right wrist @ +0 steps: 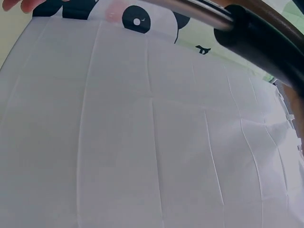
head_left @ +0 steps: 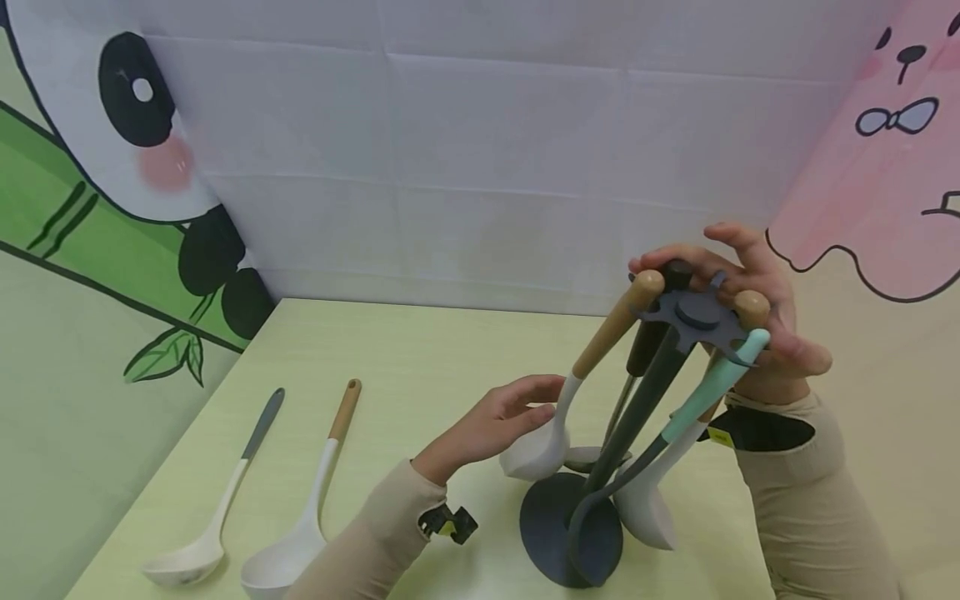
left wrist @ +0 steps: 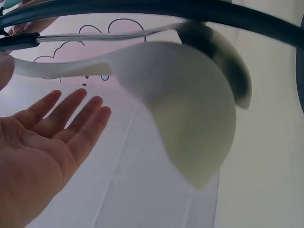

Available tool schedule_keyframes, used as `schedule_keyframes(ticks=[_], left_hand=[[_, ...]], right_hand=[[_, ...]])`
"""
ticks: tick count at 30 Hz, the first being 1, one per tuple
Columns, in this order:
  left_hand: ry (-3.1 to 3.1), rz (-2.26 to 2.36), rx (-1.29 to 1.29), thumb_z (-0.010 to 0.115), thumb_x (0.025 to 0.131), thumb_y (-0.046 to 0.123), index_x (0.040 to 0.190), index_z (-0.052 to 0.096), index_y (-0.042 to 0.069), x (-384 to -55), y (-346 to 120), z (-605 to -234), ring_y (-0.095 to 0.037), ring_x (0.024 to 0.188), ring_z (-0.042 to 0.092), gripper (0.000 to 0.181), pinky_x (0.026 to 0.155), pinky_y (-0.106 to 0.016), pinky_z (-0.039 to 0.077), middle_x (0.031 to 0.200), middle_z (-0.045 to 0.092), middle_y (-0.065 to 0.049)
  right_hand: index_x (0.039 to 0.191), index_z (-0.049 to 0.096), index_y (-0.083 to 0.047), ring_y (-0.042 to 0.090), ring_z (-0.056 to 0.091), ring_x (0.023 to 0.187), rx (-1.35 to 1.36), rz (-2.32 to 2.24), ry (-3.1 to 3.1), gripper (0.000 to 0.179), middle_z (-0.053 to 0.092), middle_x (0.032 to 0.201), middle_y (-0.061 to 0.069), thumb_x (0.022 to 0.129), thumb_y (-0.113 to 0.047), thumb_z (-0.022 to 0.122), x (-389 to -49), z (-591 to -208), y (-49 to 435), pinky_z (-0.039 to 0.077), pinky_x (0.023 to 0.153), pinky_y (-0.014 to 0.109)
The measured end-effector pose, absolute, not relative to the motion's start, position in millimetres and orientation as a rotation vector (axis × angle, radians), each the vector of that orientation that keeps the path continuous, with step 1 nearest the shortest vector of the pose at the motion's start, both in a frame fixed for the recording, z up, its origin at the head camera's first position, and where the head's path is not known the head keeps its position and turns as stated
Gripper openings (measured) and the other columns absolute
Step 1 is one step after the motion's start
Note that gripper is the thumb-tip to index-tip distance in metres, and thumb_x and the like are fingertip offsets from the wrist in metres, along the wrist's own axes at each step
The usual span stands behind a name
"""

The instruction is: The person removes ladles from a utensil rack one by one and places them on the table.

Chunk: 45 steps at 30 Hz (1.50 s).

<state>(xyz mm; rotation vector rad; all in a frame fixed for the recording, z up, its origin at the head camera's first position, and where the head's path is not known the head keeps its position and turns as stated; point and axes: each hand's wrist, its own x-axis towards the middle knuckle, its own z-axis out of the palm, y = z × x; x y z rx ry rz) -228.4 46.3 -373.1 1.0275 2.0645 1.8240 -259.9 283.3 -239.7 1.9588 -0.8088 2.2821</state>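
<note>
A dark utensil stand (head_left: 697, 310) with a round base (head_left: 536, 525) holds several utensils by its notched top. On its left side hangs a white ladle (head_left: 534, 454) with a wooden handle. My left hand (head_left: 502, 421) is beside that ladle, fingers extended; in the left wrist view the fingers (left wrist: 71, 118) are straight and the thumb lies at the ladle's neck. Behind the stand's top is my right hand (head_left: 765, 308), fingers spread around the handle ends and thumb stretched out to the right. A mint-handled utensil (head_left: 712, 392) hangs in front. The dark handle (right wrist: 266, 47) crosses the right wrist view.
On the left of the table (head_left: 405, 350) lie a white ladle (head_left: 183, 562) with a grey handle and another white ladle (head_left: 281, 567) with a wooden handle. A pale cloth (head_left: 487, 167) hangs behind the table, with cartoon figures at both sides.
</note>
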Motion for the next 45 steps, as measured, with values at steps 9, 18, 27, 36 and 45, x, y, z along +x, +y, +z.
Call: schedule_keyframes(ticks=[9, 18, 27, 36, 45], left_hand=[[1.924, 1.999, 1.122, 0.057, 0.103, 0.024, 0.137, 0.05, -0.007, -238.6, 67.1, -373.5, -0.026, 0.118, 0.062, 0.047, 0.102, -0.039, 0.047, 0.129, 0.059, -0.028], [1.997, 2.046, 1.207, 0.055, 0.101, 0.002, 0.124, 0.057, -0.009, -250.6, 81.5, -374.7, -0.016, 0.096, 0.069, 0.025, 0.09, -0.04, 0.055, 0.102, 0.065, -0.029], [2.023, 2.058, 1.192, 0.055, 0.101, 0.001, 0.121, 0.059, -0.009, -258.0, 87.8, -375.2, -0.025, 0.095, 0.069, 0.023, 0.089, -0.04, 0.055, 0.098, 0.066, -0.025], [2.08, 2.043, 1.167, 0.054, 0.1, -0.002, 0.119, 0.06, -0.008, -255.0, 85.7, -373.1, -0.025, 0.094, 0.069, 0.021, 0.089, -0.038, 0.055, 0.097, 0.067, -0.023], [2.099, 2.021, 1.211, 0.054, 0.101, 0.0, 0.118, 0.062, -0.007, -243.8, 76.5, -373.0, -0.024, 0.094, 0.069, 0.02, 0.089, -0.038, 0.055, 0.097, 0.068, -0.02]], right_hand=[[0.135, 0.036, 0.012, 0.05, 0.052, 0.118, 1.987, 2.319, -0.817, 0.073, 0.054, 0.122, 0.041, 0.077, -0.025, 0.061, -277.8, -237.2, 291.1, 0.038, 0.101, 0.053], [0.136, 0.032, 0.01, 0.05, 0.049, 0.121, 2.025, 2.332, -0.831, 0.07, 0.052, 0.125, 0.039, 0.077, -0.021, 0.055, -291.2, -236.1, 300.6, 0.033, 0.104, 0.053], [0.138, 0.032, 0.01, 0.048, 0.044, 0.129, 2.05, 2.304, -0.884, 0.067, 0.046, 0.137, 0.034, 0.08, -0.017, 0.052, -301.1, -233.8, 307.3, 0.029, 0.109, 0.053], [0.136, 0.041, 0.007, 0.044, 0.046, 0.125, 1.928, 2.287, -1.006, 0.065, 0.051, 0.128, 0.029, 0.076, -0.016, 0.051, -295.6, -233.8, 307.7, 0.029, 0.103, 0.051], [0.133, 0.044, 0.009, 0.041, 0.046, 0.125, 1.845, 2.265, -1.067, 0.065, 0.05, 0.127, 0.027, 0.076, -0.021, 0.053, -278.4, -237.1, 302.4, 0.031, 0.101, 0.048]])
